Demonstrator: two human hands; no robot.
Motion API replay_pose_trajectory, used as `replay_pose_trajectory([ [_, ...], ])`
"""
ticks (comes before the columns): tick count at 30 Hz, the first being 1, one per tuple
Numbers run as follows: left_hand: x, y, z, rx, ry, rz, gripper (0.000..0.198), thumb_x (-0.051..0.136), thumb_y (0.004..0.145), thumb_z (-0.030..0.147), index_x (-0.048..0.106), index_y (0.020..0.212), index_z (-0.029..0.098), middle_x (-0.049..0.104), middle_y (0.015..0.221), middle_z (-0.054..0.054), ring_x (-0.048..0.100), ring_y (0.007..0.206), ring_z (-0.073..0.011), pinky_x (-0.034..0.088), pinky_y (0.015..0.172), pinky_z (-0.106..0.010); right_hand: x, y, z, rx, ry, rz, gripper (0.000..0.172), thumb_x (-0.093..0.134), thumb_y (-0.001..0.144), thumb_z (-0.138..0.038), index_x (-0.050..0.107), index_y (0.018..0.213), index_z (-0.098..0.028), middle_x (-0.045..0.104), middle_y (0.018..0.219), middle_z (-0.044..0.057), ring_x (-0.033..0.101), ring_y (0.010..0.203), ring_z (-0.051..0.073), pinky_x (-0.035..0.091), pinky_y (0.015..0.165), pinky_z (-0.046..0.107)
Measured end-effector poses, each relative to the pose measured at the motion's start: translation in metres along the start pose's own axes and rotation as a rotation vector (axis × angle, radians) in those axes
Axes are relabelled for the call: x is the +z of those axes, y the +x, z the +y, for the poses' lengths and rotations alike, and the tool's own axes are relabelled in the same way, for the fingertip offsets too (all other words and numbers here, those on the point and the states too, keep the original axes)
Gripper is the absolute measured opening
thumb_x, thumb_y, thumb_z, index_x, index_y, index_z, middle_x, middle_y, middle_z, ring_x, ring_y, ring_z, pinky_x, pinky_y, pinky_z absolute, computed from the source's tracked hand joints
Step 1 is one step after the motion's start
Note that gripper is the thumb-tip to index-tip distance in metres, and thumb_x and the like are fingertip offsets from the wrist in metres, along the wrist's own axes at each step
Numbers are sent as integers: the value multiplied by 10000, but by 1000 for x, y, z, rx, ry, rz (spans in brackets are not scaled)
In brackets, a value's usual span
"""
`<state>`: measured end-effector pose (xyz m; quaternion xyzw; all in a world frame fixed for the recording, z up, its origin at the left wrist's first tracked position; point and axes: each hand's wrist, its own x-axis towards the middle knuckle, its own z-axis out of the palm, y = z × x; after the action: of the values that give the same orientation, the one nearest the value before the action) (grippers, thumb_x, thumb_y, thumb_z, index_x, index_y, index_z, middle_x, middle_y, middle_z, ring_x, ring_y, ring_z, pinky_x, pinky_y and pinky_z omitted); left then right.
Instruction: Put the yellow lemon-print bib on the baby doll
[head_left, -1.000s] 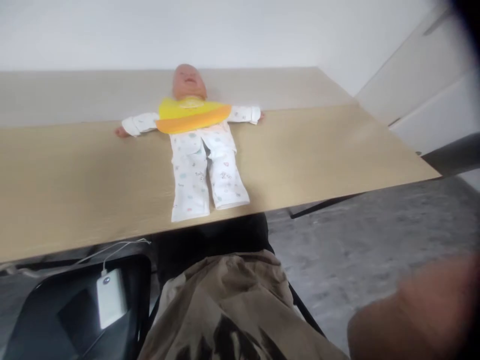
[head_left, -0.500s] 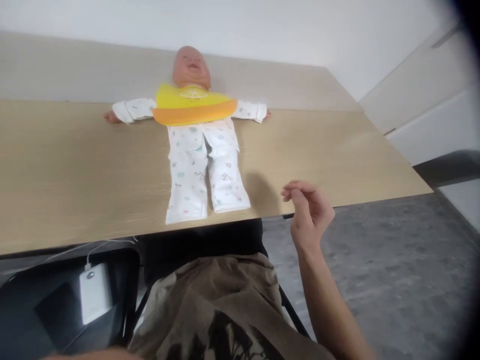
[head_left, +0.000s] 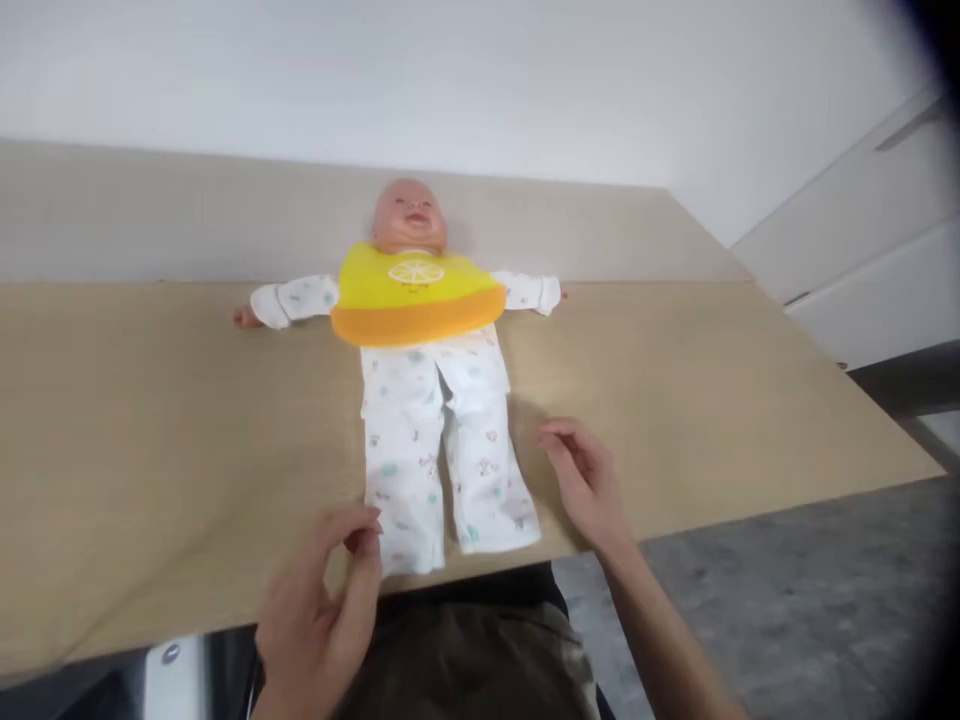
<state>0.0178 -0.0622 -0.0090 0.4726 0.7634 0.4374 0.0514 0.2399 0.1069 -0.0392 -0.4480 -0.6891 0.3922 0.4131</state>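
Note:
A baby doll [head_left: 409,217] lies on its back on the wooden table, arms stretched out sideways. It wears white printed clothes, with white printed trousers [head_left: 480,470] over its legs. A yellow bib [head_left: 420,285] with an orange lower edge and a citrus-slice print covers its chest. My left hand [head_left: 322,605] is at the lower end of the left trouser leg, thumb and forefinger bent toward each other with a small gap. Whether it touches the cloth I cannot tell. Beside the right trouser leg, my right hand [head_left: 585,485] hovers, fingers loosely curled and holding nothing visible.
The wooden table [head_left: 712,400] ends at a front edge close to my body, and a white wall stands behind it. White drawers [head_left: 862,230] are at the right. Below the table's left front, a white device [head_left: 174,680] lies on a dark surface.
My left hand has come up from the bottom edge to the left trouser leg. My right hand has moved in toward the right leg. The view has tilted up; the doll lies as before.

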Motion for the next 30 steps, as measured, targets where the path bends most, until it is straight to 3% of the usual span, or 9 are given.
replay_pose_trajectory([
  [3,10,28,-25,-23,-15,-91,83,575,870,305,625,924,266,675,834,19,633,761,-163,499,720,-281,9,14,4,49,-14,-61,135,525,953,-315,633,955,-233,637,878,10,573,777,148,438,692,287],
  [8,17,82,-41,-328,-78,-206,155,600,835,375,628,947,271,694,911,10,639,851,-192,489,758,-293,11,52,-11,159,87,-162,196,540,939,-386,630,908,-214,630,849,7,573,787,150,442,696,274],
  [11,24,126,-31,-441,-157,-123,166,608,812,390,623,923,269,665,874,20,596,822,-183,458,725,-292,14,96,-27,163,137,-182,254,526,933,-428,606,863,-197,617,833,6,559,749,139,433,670,263],
  [15,32,183,-17,-479,-392,10,187,600,794,410,563,820,229,602,738,25,510,641,-146,416,574,-281,32,156,-43,177,255,-163,309,515,907,-514,565,902,-209,608,769,-8,573,690,134,427,623,261],
  [18,36,211,-16,-518,-409,60,319,667,749,413,523,979,245,594,669,33,547,591,-163,425,511,-275,49,180,-47,224,283,-150,366,595,840,-521,528,1062,-238,547,624,-62,567,597,142,435,617,279],
  [21,40,224,-23,-522,-392,65,432,714,692,381,551,1072,257,593,649,37,542,546,-155,424,490,-261,60,184,-46,273,244,-160,423,662,774,-448,524,1110,-232,510,592,-80,532,547,134,425,591,278],
  [24,41,220,-32,-480,-462,0,338,753,637,368,617,921,245,574,615,42,471,485,-113,373,462,-228,62,179,-45,318,316,-200,378,638,759,-357,542,1103,-233,504,603,-83,480,494,106,383,522,249],
  [30,26,203,-37,-410,-420,-150,242,688,732,422,649,889,242,487,479,54,410,444,-115,304,444,-227,53,170,-45,291,403,-251,329,626,741,-313,549,1051,-234,456,505,-106,419,441,88,308,460,210],
])
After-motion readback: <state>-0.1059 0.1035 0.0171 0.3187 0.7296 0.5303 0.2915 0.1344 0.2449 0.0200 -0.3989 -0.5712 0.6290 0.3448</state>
